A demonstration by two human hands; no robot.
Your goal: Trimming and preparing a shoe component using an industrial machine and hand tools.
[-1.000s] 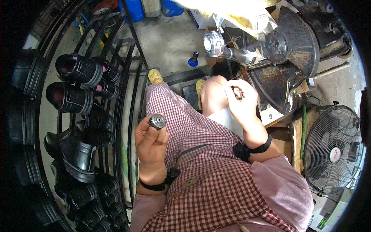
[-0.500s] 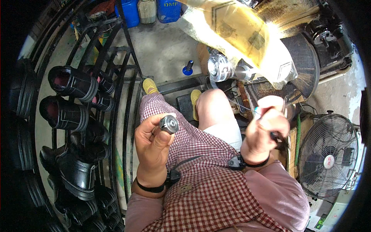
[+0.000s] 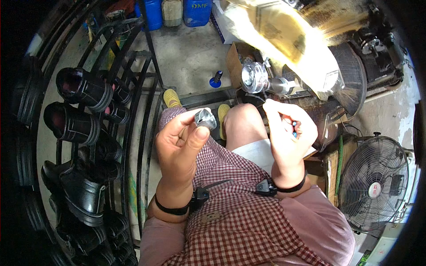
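My left hand (image 3: 179,144), raised in front of my lap, pinches a small round shiny metal bobbin case (image 3: 204,119) between thumb and fingers. Across from it, my right hand (image 3: 290,128) is closed, with thumb and forefinger pressed together at the tip. A small blue bit (image 3: 294,129) shows among its curled fingers; what the fingertips hold is too fine to make out. Just beyond the right hand stand the machine's bright round metal wheel (image 3: 254,77) and a shiny cylindrical part (image 3: 278,85).
To the left, a black metal rack (image 3: 141,115) carries several black shoes (image 3: 82,190). A translucent yellowish sheet (image 3: 288,42) hangs over the machine. A floor fan (image 3: 375,181) stands at right. Ahead on the floor are a blue spool (image 3: 216,80), an open cardboard box (image 3: 234,62) and blue drums (image 3: 196,12).
My left hand has lifted slightly up and right, tilting the bobbin case. My right hand has shifted left and turned, its pinched fingertips now pointing toward the left hand's side.
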